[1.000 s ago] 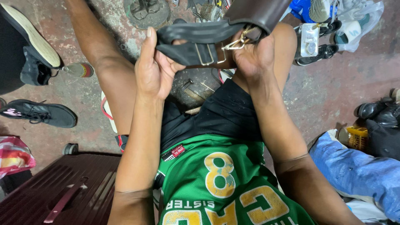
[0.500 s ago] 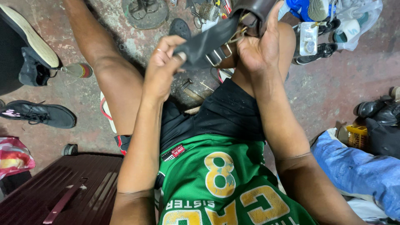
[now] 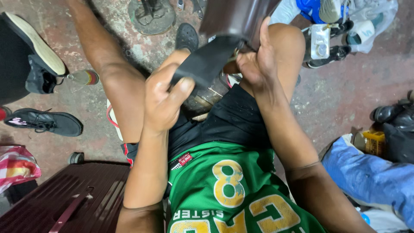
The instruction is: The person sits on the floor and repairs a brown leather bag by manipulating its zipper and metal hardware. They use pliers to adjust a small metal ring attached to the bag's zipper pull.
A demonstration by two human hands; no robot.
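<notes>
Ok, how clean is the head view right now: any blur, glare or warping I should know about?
Head view: the brown bag at the top edge is motion-smeared; the left hand and black strap are fairly sharp, the right hand slightly soft. Lighting is even and flat, with no strong glare. Wide-angle lens bends the edges.

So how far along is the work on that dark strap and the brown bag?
Nothing looks finished. In hand: the left hand pinches the dark strap and the right hand grips where it meets the brown bag at the knee. Whether the strap is fixed there is hidden behind the fingers, so the join remains to be checked.
</notes>
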